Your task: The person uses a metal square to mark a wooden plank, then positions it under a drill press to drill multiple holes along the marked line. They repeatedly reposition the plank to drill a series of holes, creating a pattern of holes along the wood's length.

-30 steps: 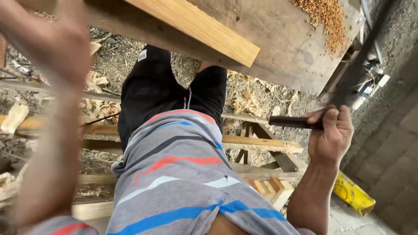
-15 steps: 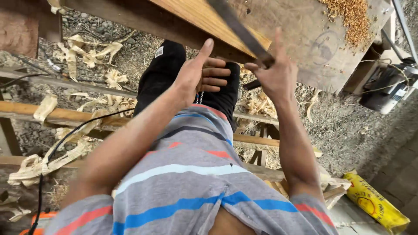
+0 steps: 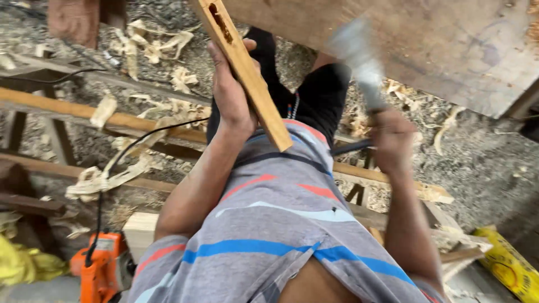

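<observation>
1. Two hands are being used here, both raised in front of the striped shirt (image 3: pixel 281 224).
2. A narrow wooden strip (image 3: pixel 244 70) is being gripped by the left hand (image 3: pixel 230 92), with the fingers wrapped closed round its far side and the palm pressed against the near edge.
3. The strip is being held at a slant, its upper end running off the top of the frame and its lower end being pointed down at the chest, just above the shirt. A dark slot is being shown near its top.
4. A hammer-like tool (image 3: pixel 359 62) is being clutched by the right hand (image 3: pixel 393 140), fingers closed tight on the handle. The head is being badly blurred, so its exact shape can't be told.
5. The tool is being held just right of the strip, not touching it as far as can be seen.
6. A big wooden board (image 3: pixel 438 45) is being seen across the top right, behind both hands.
7. Wood shavings (image 3: pixel 140 45) are being scattered all over the gravelly floor (image 3: pixel 488 163), among long timber rails (image 3: pixel 112 120).
8. An orange power tool (image 3: pixel 101 269) is being left at the bottom left, with a black cable (image 3: pixel 129 151) running up from it.
9. Something yellow (image 3: pixel 508 269) is being glimpsed at the bottom right corner.
</observation>
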